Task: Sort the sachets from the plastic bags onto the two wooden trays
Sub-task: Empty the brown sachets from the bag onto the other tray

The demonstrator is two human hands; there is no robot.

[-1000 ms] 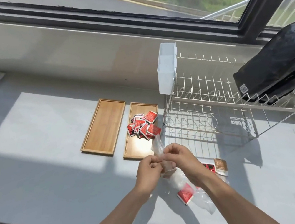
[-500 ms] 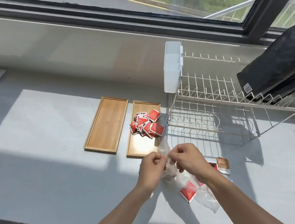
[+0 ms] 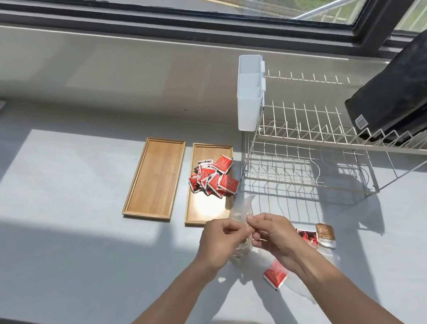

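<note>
Two wooden trays lie side by side on the grey counter. The left tray (image 3: 154, 178) is bare. On the right tray (image 3: 205, 208) sits a heap of several red sachets (image 3: 213, 178). In front of that tray my left hand (image 3: 219, 243) and my right hand (image 3: 274, 236) both pinch the neck of a clear plastic bag (image 3: 240, 208), fingertips nearly touching. The bag's lower part is hidden behind my hands. Another clear bag (image 3: 302, 285) lies flat under my right forearm with a red sachet (image 3: 275, 276) on it. A red sachet (image 3: 307, 235) and a brown sachet (image 3: 325, 235) lie to the right.
A white wire dish rack (image 3: 305, 157) stands right of the trays, with a white plastic cutlery holder (image 3: 250, 93) on its left end and a black bag (image 3: 409, 89) on its top right. A window ledge runs along the back. The counter's front edge is close to me.
My hands stay together on the bag's neck, with small finger movements working at it. The camera has shifted slightly. The trays and sachets have not moved.
</note>
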